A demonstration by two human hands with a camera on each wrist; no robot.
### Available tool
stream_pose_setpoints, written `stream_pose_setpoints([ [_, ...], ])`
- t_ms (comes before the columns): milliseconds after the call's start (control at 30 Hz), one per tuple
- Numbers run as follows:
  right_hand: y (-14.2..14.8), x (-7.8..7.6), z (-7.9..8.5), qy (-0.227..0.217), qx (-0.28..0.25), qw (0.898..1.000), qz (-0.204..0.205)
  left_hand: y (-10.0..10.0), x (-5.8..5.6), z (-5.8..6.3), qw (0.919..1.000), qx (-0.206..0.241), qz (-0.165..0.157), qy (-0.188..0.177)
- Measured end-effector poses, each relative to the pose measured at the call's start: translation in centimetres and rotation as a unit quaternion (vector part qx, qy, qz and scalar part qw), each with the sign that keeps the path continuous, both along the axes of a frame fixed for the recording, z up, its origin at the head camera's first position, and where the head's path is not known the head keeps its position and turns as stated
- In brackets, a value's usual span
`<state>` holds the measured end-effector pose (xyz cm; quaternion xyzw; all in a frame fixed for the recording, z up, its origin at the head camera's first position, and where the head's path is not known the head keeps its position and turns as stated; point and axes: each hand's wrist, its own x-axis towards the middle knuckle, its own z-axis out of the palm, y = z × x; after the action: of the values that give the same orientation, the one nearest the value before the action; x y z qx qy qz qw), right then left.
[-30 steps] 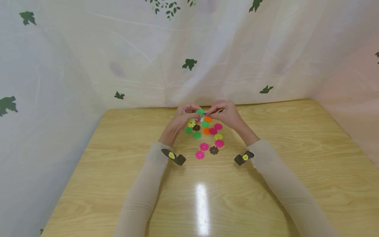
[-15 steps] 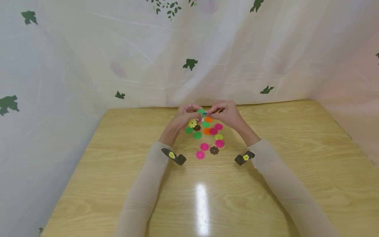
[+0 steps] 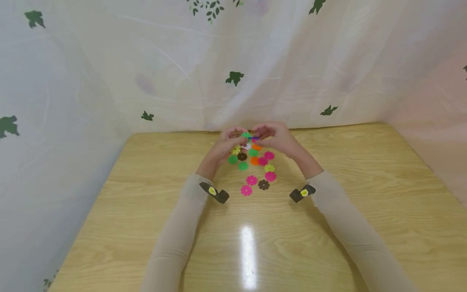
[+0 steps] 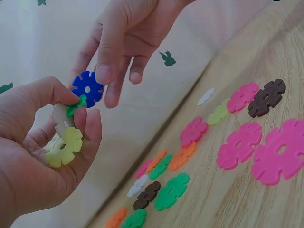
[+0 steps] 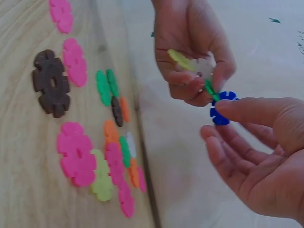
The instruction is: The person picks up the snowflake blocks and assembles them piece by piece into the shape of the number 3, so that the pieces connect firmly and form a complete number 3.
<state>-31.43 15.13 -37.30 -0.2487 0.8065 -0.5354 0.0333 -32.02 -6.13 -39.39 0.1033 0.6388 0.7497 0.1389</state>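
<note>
Left fingers [image 4: 92,128] pinch a green disc [image 4: 77,105], right fingers [image 5: 221,156] loosely parted.

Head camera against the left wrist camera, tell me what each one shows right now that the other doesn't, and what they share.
Only the head view shows the beige sleeves and the bright reflection on the table.

Only the left wrist view shows the face of the blue disc, with its notches and centre hole; from the head it is a thin line.

Both show the left hand holding a green disc, the right hand close by, and pink discs on the table.
</note>
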Motion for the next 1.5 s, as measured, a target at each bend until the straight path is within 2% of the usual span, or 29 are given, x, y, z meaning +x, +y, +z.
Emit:
stream_pose_setpoints([
  [100, 0.6, -0.1, 0.7, -0.044, 0.027, 0.999, 0.012, 0.0, -0.1, 0.0, 0.9998, -0.001, 0.010, -0.019],
  [267, 1.8, -0.4, 1.2, -0.113, 0.078, 0.990, 0.029, -0.1, -0.3, 0.0, 0.9988, 0.001, 0.022, -0.043],
  [500, 3.1, -0.3, -0.2, -0.159, 0.156, 0.968, 0.112, -0.4, -0.3, 0.1, 0.9987, 0.002, 0.029, -0.041],
  [667, 3.8, 0.4, -1.3, -0.155, 0.188, 0.959, 0.147, -0.5, -0.3, 0.0, 0.9986, -0.001, 0.031, -0.044],
  [933, 4.0, 1.3, -2.5, -0.128, 0.184, 0.958, 0.179, -0.6, -0.5, -0.4, 0.9985, 0.009, 0.029, -0.045],
  [1067, 4.0, 1.5, -2.9, -0.118, 0.178, 0.960, 0.183, -0.6, -0.5, -0.4, 0.9985, 0.008, 0.028, -0.046],
  [1500, 4.0, 1.7, -3.7, -0.084, 0.208, 0.960, 0.166, -0.7, -0.4, -0.3, 0.9990, 0.005, 0.021, -0.039],
])
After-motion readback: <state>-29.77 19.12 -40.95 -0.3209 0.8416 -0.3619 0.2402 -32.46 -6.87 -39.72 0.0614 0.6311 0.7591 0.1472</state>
